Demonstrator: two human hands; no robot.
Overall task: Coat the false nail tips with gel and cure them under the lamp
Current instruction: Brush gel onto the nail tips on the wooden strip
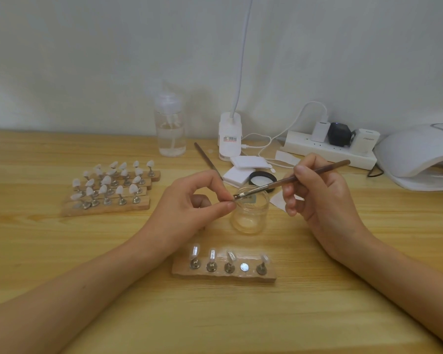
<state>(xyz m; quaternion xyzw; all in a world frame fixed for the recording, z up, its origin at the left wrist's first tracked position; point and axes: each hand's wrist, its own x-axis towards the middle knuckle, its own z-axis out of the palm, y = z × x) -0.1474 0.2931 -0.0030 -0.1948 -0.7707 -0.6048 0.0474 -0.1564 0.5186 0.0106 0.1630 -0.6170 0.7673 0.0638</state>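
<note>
My left hand (189,200) pinches a small nail tip stand between thumb and forefinger, beside the rim of a clear glass gel jar (251,213). My right hand (317,195) holds a brown-handled brush (292,178); its bristle end touches the piece in my left fingers. In front of me lies a wooden holder (223,273) with several clear nail tips on metal stands and one bare magnet spot (244,267). The white curing lamp (417,154) sits at the far right.
Stacked wooden holders with several white-tipped stands (108,190) lie at the left. Behind are a clear pump bottle (169,129), a white clip lamp base (229,135), a power strip (330,146), white pads (243,167), a black jar lid (262,180) and a second brush (207,159).
</note>
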